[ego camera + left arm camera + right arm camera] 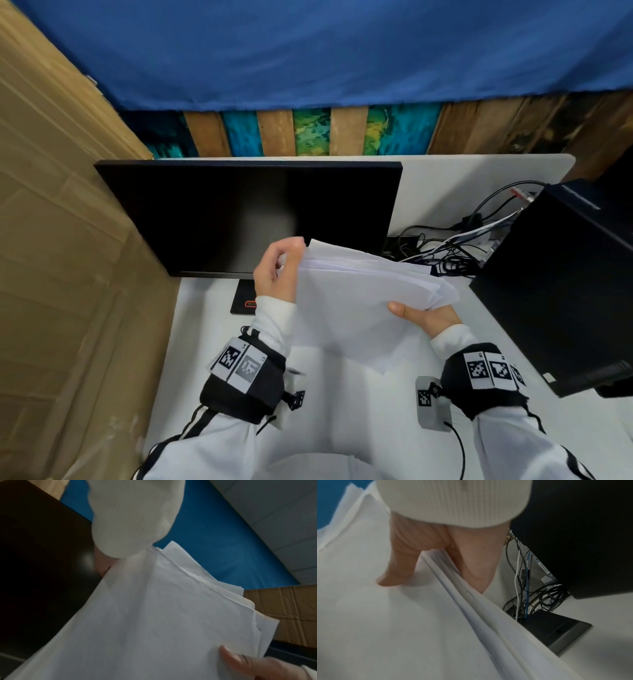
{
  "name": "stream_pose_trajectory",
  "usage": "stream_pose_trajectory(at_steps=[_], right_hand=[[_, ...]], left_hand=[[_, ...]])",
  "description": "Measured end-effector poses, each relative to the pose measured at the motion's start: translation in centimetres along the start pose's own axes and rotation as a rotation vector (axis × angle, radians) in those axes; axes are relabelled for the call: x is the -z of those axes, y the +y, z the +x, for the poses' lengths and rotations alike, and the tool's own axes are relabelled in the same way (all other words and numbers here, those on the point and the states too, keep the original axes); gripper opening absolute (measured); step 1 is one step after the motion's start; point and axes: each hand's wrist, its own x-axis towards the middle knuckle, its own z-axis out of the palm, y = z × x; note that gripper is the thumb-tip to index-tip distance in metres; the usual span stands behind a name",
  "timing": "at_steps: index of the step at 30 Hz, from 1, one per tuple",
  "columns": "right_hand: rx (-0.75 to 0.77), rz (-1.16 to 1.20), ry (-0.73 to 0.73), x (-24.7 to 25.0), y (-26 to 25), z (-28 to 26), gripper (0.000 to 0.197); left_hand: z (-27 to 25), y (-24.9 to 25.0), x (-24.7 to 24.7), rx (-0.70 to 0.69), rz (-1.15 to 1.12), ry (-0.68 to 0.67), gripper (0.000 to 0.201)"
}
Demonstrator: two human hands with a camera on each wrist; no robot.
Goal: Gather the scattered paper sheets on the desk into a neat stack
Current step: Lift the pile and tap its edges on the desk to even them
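Observation:
A bundle of white paper sheets (356,294) is held up above the white desk (342,411), its edges uneven and fanned at the far right. My left hand (284,263) grips the bundle's upper left corner with curled fingers. My right hand (421,315) pinches the right edge, thumb on top and fingers hidden beneath. In the right wrist view the thumb (397,568) presses on the top sheet (385,615), with the layered edges running beside it. The left wrist view shows the sheets (154,615) from below the sleeve, with the right thumb (240,660) on them.
A black monitor (239,212) stands just behind the hands, its stand base (245,298) on the desk. A black computer tower (561,284) sits at the right with tangled cables (445,246) beside it. Cardboard (61,240) walls the left side.

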Motion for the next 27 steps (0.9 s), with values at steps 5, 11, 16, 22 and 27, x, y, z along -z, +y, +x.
stream_pose_trajectory(at_steps=[5,11,16,22,27], right_hand=[[0.049,0.023,-0.018,-0.1,0.5,0.5,0.047],[0.058,0.065,-0.027,-0.3,1.0,0.8,0.051],[0.051,0.065,0.085,-0.8,1.4,1.6,0.030],[0.097,0.182,0.270,-1.3,-0.3,2.2,0.051],[0.256,0.210,0.130,-0.6,-2.3,0.8,0.024]], left_hand=[[-0.1,-0.4,-0.1,-0.141,0.181,-0.038,0.016],[-0.2,-0.2,-0.6,-0.145,0.134,0.015,0.008],[0.2,-0.7,-1.1,-0.213,0.204,0.104,0.017],[0.2,0.1,-1.3,-0.216,0.140,0.033,0.044],[-0.1,-0.4,-0.2,-0.165,0.004,0.008,0.057]])
